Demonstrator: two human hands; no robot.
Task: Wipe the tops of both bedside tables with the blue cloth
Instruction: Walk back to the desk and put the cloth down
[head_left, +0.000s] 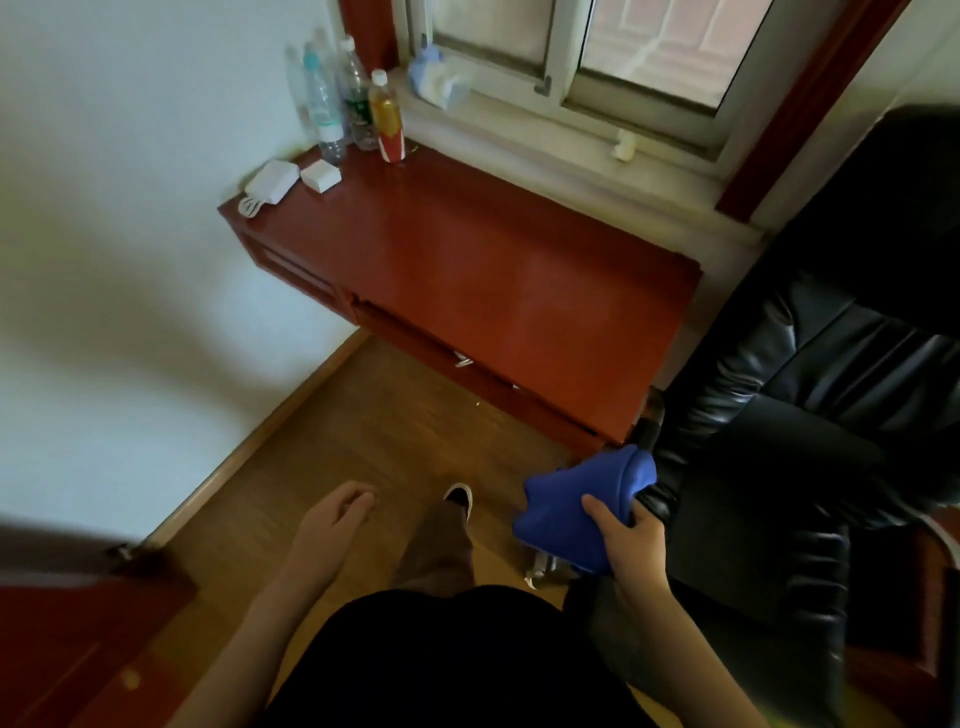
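Observation:
A red-brown bedside table stands under the window, its long top mostly bare. The blue cloth is bunched in my right hand, low at the right, in front of the table's near right corner and apart from it. My left hand hangs over the wooden floor with its fingers loosely apart and nothing in it. Another red-brown surface shows at the bottom left corner, blurred.
Several bottles stand at the table's far left corner, with a white charger and a white box beside them. A black leather chair crowds the right side. A white wall runs along the left. Cloths lie on the windowsill.

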